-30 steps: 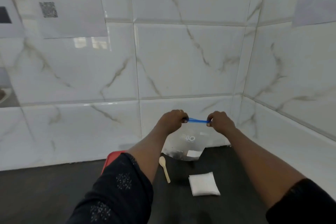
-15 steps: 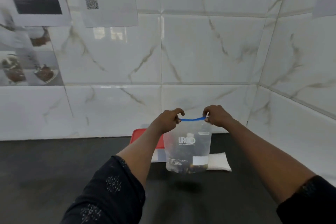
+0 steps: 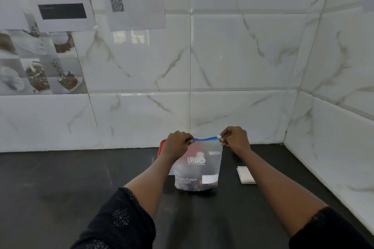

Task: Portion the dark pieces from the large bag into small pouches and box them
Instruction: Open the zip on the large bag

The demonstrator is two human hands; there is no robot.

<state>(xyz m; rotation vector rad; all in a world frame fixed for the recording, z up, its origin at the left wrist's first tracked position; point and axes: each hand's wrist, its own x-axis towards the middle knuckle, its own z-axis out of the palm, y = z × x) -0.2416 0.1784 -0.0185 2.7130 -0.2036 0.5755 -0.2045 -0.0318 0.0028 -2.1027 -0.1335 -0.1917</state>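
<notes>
Lowered, the bag (image 3: 197, 168), zip (image 3: 206, 139) pinched by left hand (image 3: 177, 143) and right hand (image 3: 235, 138), partly hides red-lidded box (image 3: 162, 147).

Clear bag (image 3: 199, 168) upright w/ blue zip (image 3: 206, 139) — dark pieces (image 3: 192, 186) at btm

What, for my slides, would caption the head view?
Left hand and right hand pinch the bag's blue zipper ends.

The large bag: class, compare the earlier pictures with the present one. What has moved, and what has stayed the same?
The large bag has come down from in front of the tiled wall to the dark counter; whether its base fully rests there is unclear. The left hand and right hand still pinch the ends of its blue zip strip. Nothing was let go.
</notes>
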